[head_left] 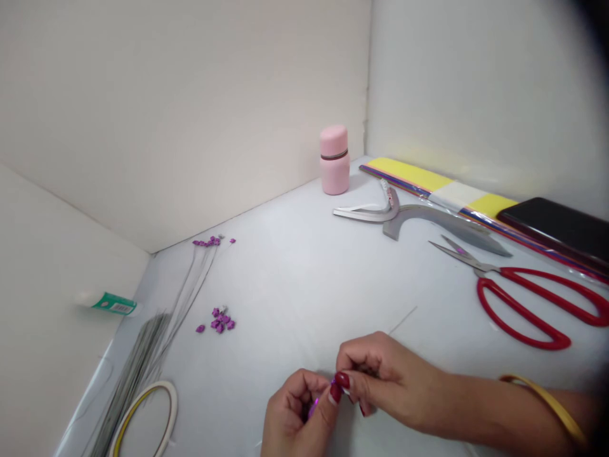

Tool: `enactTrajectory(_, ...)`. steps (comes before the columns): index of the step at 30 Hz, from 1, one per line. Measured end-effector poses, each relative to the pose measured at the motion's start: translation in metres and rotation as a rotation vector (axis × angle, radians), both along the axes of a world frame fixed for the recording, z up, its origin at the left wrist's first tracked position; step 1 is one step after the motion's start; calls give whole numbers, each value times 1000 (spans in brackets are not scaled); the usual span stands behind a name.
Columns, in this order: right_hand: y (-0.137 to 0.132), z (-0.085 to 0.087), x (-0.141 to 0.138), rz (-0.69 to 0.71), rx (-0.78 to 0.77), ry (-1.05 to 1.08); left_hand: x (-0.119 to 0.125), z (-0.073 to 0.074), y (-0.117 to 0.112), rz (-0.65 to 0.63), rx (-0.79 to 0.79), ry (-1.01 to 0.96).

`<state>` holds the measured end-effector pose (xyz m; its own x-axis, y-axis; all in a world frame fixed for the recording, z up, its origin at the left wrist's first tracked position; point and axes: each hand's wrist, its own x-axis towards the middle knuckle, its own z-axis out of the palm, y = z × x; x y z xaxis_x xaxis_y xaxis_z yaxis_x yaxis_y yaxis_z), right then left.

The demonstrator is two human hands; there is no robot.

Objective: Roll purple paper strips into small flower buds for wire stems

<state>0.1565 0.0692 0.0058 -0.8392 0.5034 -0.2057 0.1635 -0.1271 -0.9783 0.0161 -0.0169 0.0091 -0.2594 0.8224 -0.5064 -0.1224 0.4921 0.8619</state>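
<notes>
My left hand [297, 416] is closed in a pinch on a small shiny purple piece [313, 407], which shows between thumb and fingers. Fingertip to fingertip with it, my right hand [387, 377] is also pinched shut. A thin grey wire [403, 320] sticks out beyond the right hand, its near end hidden by the fingers. Exactly how wire and purple piece meet is covered by my thumbs. To the left lies a small pile of purple folded buds [222, 320]. Farther back, several wires tipped with purple buds [209, 242] lie on the table.
A bundle of grey wires [130, 374] and a tape roll [174, 406] lie at left, near a green-and-white glue stick [114, 303]. Red-handled scissors [492, 270], pliers [366, 214], a phone [556, 222] and a yellow paper pack [409, 171] are at right. A pink flask [335, 171] stands behind.
</notes>
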Motion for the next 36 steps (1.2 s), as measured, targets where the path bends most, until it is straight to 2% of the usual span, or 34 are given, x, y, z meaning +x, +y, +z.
enactTrajectory(4,1,4,-1,-14,-88,9,-3,0,-1,-5,-15,-6)
enactTrajectory(9,0,4,-1,4,-62,-19,-4,0,-3,-63,57,108)
enactTrajectory(15,8,5,-3,-145,-176,31,-15,7,1,-29,94,142)
enactTrajectory(20,17,5,-1,-267,-179,103,-40,18,1,44,135,390)
enactTrajectory(24,22,8,-1,-339,-170,179,-65,26,-2,176,194,522)
enactTrajectory(27,23,10,-1,-398,-180,223,-75,33,-2,327,273,450)
enactTrajectory(30,21,11,-1,-423,-197,249,-77,39,-4,396,356,361)
enactTrajectory(33,18,12,0,-432,-189,278,-82,42,-6,467,385,398)
enactTrajectory(36,20,12,1,-507,-196,283,-90,43,-8,598,459,427)
